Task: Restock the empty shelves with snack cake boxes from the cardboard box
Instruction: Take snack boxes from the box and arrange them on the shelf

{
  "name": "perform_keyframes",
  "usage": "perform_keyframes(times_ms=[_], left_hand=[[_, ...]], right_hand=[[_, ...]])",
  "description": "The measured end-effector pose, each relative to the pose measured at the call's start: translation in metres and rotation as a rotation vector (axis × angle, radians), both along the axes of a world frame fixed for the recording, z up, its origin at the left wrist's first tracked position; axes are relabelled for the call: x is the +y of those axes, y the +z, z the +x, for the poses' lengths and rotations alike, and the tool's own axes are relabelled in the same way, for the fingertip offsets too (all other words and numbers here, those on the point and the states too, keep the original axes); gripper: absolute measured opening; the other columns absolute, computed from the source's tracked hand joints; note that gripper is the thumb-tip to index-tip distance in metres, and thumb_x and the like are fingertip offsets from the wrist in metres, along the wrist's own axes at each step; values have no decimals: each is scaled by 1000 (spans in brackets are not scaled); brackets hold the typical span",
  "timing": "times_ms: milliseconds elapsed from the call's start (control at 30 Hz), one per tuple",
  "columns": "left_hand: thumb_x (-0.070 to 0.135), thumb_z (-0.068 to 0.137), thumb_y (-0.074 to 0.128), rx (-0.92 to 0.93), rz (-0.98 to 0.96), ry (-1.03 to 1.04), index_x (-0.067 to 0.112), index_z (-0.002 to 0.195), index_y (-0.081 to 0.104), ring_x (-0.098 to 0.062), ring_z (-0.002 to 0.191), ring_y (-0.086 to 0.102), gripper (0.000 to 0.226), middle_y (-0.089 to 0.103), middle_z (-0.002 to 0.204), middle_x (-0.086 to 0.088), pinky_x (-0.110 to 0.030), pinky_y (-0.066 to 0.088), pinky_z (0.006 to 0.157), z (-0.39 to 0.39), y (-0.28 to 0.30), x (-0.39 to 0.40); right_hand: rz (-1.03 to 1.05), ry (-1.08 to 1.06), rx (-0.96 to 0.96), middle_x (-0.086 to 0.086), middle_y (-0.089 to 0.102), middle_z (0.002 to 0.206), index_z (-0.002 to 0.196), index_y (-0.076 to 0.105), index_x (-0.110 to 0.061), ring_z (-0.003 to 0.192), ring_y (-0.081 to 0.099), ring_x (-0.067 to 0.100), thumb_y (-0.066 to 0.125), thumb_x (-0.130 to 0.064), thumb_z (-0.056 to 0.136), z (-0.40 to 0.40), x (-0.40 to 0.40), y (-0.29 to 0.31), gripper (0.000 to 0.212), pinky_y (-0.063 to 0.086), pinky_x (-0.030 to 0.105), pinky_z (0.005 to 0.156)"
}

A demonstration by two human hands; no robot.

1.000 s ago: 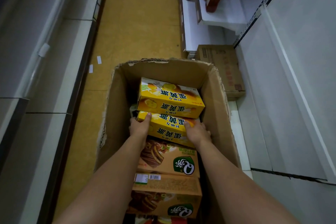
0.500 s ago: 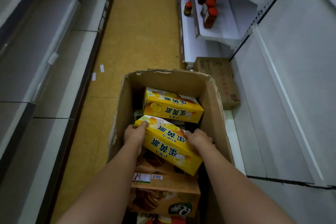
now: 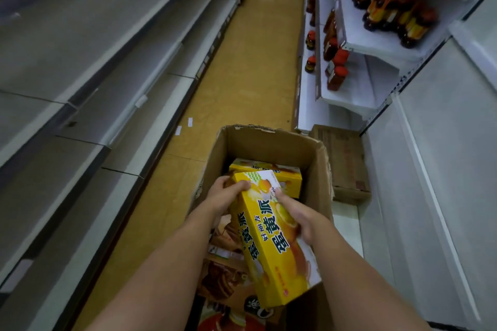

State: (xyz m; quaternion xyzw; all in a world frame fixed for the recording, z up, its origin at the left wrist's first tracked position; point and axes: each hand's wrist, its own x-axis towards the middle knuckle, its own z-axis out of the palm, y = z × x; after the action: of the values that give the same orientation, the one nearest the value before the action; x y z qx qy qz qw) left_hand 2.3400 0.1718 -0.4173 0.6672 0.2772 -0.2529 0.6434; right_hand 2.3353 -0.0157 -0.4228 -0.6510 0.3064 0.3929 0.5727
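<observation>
Head view: open cardboard box (image 3: pixel 269 142) stands on the tan aisle floor (image 3: pixel 258 67), its far rim torn, grey shelves (image 3: pixel 113 83) along the left and white shelving (image 3: pixel 435 142) close on the right; floor runs open ahead between them. A closed carton (image 3: pixel 347 166) sits just beside the box's right wall. Yellow cake box (image 3: pixel 271 239) is tilted up out of the cardboard box, far end highest. Left hand (image 3: pixel 223 196) grips its far left corner, fingers curled over the edge; right hand (image 3: pixel 298 216) holds its right side, fingers on the printed face. A second yellow box (image 3: pixel 285 172) lies beneath, brown boxes (image 3: pixel 226 277) nearer.
</observation>
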Motion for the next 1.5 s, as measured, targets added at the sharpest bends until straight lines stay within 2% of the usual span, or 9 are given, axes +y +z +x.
perform_keyframes(times_ms=[133,367,500,633,867,1067,1267,1367,1500], left_hand=[[43,77,75,-89,22,129,26,150,18,-31,125,49,94,40,147,-9,-44,40,104,-18,24,-8],[58,68,76,-242,226,-70,29,141,39,-18,100,64,87,54,135,-4,-41,52,93,-61,61,1],[46,80,71,-226,303,-179,35,143,37,-6,85,56,73,48,137,-2,-29,44,84,-82,86,25],[37,81,73,-181,295,-292,34,141,41,-7,87,56,69,47,121,4,-24,46,78,-106,106,44],[48,79,71,-163,373,-243,34,137,47,-20,115,52,65,48,133,-3,-36,41,103,-148,114,73],[84,56,60,-201,828,257,37,143,32,-27,131,43,102,45,144,4,-49,29,110,-189,119,107],[49,82,64,-254,90,798,11,145,28,-27,89,63,81,50,136,-17,-32,55,68,-265,128,146],[50,78,67,-294,118,874,17,125,48,-31,109,58,60,61,122,-12,-46,43,100,-308,129,165],[34,81,72,-357,103,1018,24,94,47,-27,105,57,30,61,107,-5,-43,41,99,-377,136,198]], right_hand=[[160,-160,-45,13,72,104,112,66,-15,97,67,29,48,-67,84,-11,10,11,62,53,43,84],[419,-377,-136,20,65,109,109,61,-12,107,59,38,26,-65,93,-19,29,29,66,43,54,91],[283,-278,-288,15,66,115,126,57,-11,100,63,31,52,-49,93,-27,29,57,51,51,43,76],[116,-127,-365,9,63,124,136,49,-18,111,60,32,78,-73,45,-16,8,50,110,43,50,99],[157,163,-365,14,71,106,114,65,-9,100,66,31,66,-58,73,-47,42,91,64,48,45,95],[172,74,-444,12,71,106,115,65,-12,96,68,30,66,-68,58,-69,89,99,81,54,42,80],[207,115,-454,11,70,110,124,59,-19,98,67,32,72,-78,46,-103,148,110,99,52,51,90],[181,291,-478,10,62,124,134,50,-18,112,59,33,62,-83,56,-142,184,125,103,42,50,102],[16,573,-526,13,52,133,137,44,-6,120,51,34,38,-70,86,-211,232,150,83,44,42,94]])
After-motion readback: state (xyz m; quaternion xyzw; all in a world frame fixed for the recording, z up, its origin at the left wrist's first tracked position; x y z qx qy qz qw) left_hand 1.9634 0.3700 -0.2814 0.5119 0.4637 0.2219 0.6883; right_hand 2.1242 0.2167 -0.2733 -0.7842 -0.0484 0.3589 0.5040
